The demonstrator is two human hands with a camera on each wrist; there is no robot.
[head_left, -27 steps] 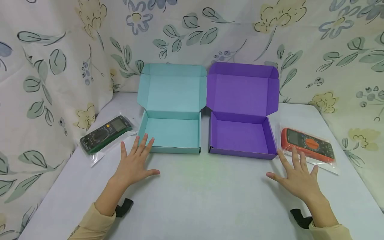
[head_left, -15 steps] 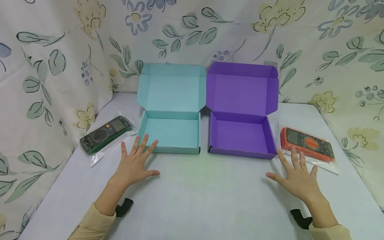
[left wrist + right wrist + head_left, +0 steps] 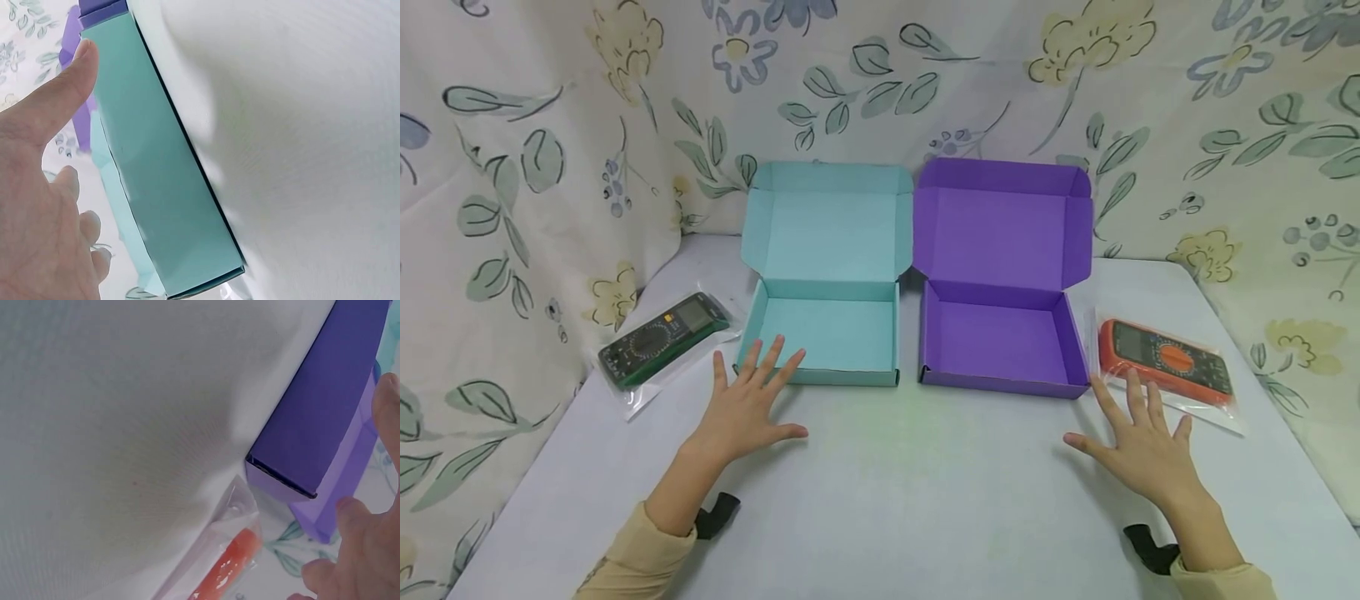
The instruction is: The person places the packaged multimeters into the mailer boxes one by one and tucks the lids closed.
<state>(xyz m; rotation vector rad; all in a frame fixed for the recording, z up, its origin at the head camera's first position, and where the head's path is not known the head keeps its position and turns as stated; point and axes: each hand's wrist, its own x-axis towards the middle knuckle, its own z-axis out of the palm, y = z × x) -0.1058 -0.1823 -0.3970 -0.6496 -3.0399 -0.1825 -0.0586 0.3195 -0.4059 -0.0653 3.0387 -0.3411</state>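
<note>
My left hand point(image 3: 741, 417) is spread in front of the mint box point(image 3: 831, 333), its fingertips overlapping the box's front left corner in the head view. Fingers apart, my right hand point(image 3: 1142, 446) hovers by the front of the orange multimeter point(image 3: 1172, 358), which lies in a clear plastic bag. Neither hand holds anything. A green and black multimeter point(image 3: 662, 337), bagged too, lies left of the mint box. Beside the mint box stands a purple box point(image 3: 1007, 342); both have raised lids and bare insides. The left wrist view shows the mint box's front wall point(image 3: 156, 150).
Everything stands on a white table point(image 3: 917, 492). A floral curtain point(image 3: 865, 83) hangs behind the boxes and along both sides. A black strap end point(image 3: 717, 515) sticks out at the left wrist, and another black strap end point(image 3: 1150, 550) at the right.
My left hand has shifted slightly to the right, over the mint box's front edge. The right hand stays almost in place. Boxes and multimeters keep their places.
</note>
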